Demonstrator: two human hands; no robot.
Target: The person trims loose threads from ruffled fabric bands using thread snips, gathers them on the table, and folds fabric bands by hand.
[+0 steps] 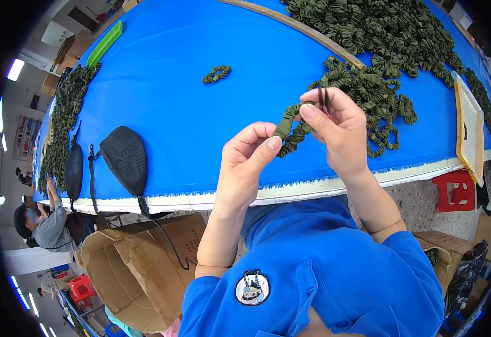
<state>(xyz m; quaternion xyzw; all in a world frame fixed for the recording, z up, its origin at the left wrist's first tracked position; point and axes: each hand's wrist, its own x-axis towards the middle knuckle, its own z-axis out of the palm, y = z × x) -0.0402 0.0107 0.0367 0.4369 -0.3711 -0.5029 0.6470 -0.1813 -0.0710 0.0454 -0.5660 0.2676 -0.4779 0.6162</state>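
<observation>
A dark green fabric scrunchie [297, 136] is stretched between my two hands above the blue table. My left hand [244, 163] pinches its left end between thumb and fingers. My right hand [341, 132] pinches the other end. Thin dark blades, apparently of thread snips [324, 100], stick up between the right fingers, with a bit of red showing near the palm. Just beyond my right hand lies a loose heap of scrunchies [394, 104]. A single scrunchie [216, 74] rests alone farther back on the blue cover.
A wooden strip [296, 25] separates off a large scrunchie pile [380, 33]. A yellow-edged tray [470, 129] leans at right. Black mesh pouches [123, 160] and a green tray [105, 44] lie left. Below stands a cardboard box [138, 269]. Another person [51, 227] works at far left.
</observation>
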